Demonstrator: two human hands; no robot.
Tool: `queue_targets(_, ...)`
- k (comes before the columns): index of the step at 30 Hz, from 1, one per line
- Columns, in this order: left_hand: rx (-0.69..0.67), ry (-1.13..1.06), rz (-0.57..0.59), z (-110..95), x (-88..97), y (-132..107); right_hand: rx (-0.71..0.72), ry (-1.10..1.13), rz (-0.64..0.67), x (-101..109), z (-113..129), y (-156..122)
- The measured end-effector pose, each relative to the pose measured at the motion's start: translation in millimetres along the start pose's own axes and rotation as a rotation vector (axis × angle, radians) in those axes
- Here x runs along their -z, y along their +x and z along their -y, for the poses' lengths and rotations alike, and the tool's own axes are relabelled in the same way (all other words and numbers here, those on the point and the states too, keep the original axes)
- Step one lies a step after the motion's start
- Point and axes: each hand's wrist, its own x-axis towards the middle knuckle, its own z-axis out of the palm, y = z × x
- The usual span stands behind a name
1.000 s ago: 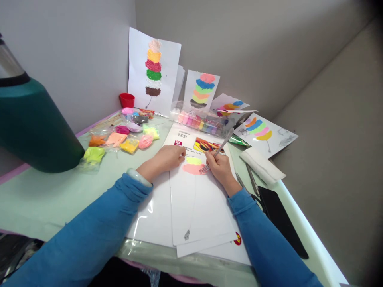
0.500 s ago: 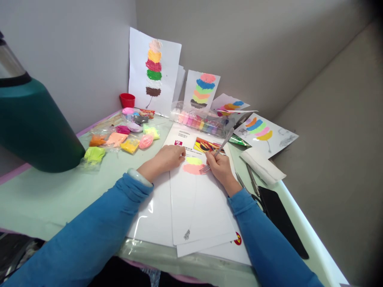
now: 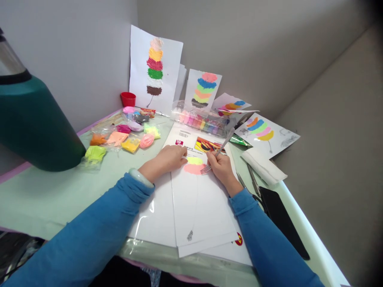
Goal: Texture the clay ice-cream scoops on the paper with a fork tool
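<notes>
My right hand [image 3: 223, 166] is closed around a metal fork [image 3: 225, 142], its handle slanting up to the right. The fork's tines rest at the right end of a flattened pink clay patch [image 3: 193, 169]. Just above that patch lies a thinner yellow clay patch [image 3: 195, 160]. Both sit on a white sheet of paper [image 3: 203, 211], which bears a thin pencil line and a small grey sketch near its bottom. My left hand [image 3: 167, 159] lies at the sheet's left edge beside the yellow clay, thumb slightly apart from the curled fingers, with nothing visible in it.
Bagged coloured clay [image 3: 117, 138] and a large teal bottle [image 3: 38, 123] stand to the left. Behind are a red cup [image 3: 128, 99], a clear clay box [image 3: 200, 120] and propped clay pictures [image 3: 154, 69]. On the right lie a white tissue [image 3: 263, 165], scissors [image 3: 259, 200] and a black phone-like slab [image 3: 283, 221].
My left thumb has moved a little away from the fingers. My right hand and the fork stay nearly in place on the pink clay. The whole view has shifted slightly.
</notes>
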Motion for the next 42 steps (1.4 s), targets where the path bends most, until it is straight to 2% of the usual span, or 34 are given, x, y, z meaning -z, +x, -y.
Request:
queue_targets(26, 0.073, -0.085, 0.024, 7.8, -3.6, 3.9, 0.021, -0.017, -0.005, -1.0, -2.6, 0.1)
queue_targets(42, 0.075, -0.083, 0.004, 9.0, -6.6, 5.3, 0.003, 0.022, -0.105, 0.0, -2.5, 0.7)
